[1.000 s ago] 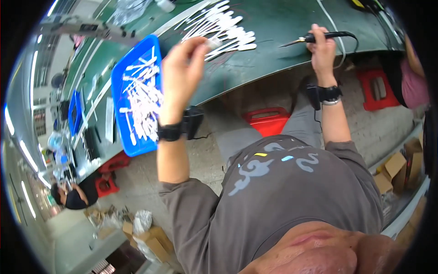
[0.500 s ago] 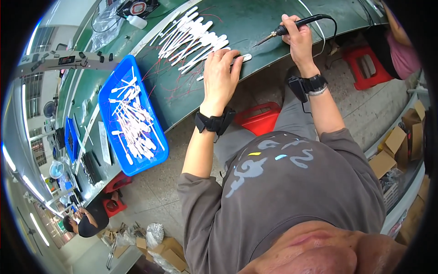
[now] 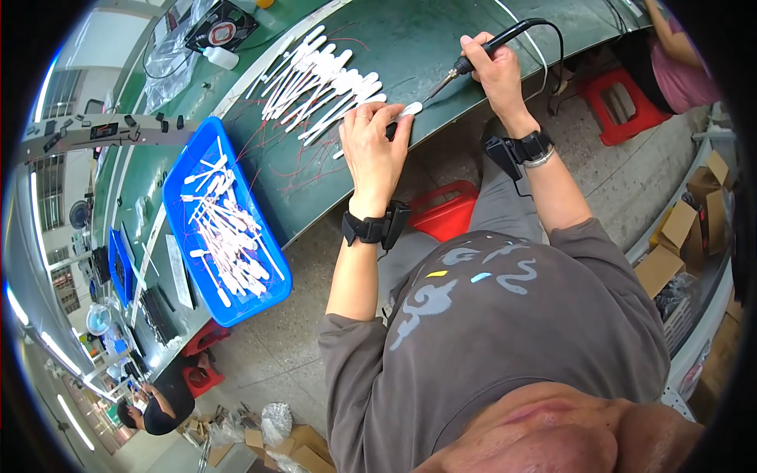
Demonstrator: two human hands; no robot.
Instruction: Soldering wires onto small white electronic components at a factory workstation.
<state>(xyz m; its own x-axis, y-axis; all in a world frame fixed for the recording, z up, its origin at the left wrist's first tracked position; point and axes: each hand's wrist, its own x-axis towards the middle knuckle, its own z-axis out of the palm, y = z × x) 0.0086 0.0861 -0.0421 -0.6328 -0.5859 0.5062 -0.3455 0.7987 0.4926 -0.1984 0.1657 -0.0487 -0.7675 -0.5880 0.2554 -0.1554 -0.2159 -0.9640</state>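
My right hand (image 3: pixel 500 77) grips a black-handled soldering iron (image 3: pixel 463 66), its fingers wrapped round the handle. The iron's tip points down and left, right by the rounded end of a slim white plastic stick piece (image 3: pixel 412 109); whether they touch I cannot tell. My left hand (image 3: pixel 371 150) holds that piece against the green tabletop (image 3: pixel 307 189) between thumb and fingers, which hide most of it. Just beyond my left hand, several similar white stick pieces (image 3: pixel 323 79) lie in a slanting row, with thin red wires (image 3: pixel 264 146) trailing from them.
On the left, a blue tray (image 3: pixel 276 292) holds a heap of white stick pieces with wires. A small fan (image 3: pixel 222 31) and a white bottle (image 3: pixel 221 57) stand farther back. Red stools (image 3: pixel 445 213) are below the table edge. Other people sit far left and upper right.
The soldering iron's tip has come down closer to the white piece's rounded end. My left hand keeps its hold on the piece. The whole view has shifted slightly.
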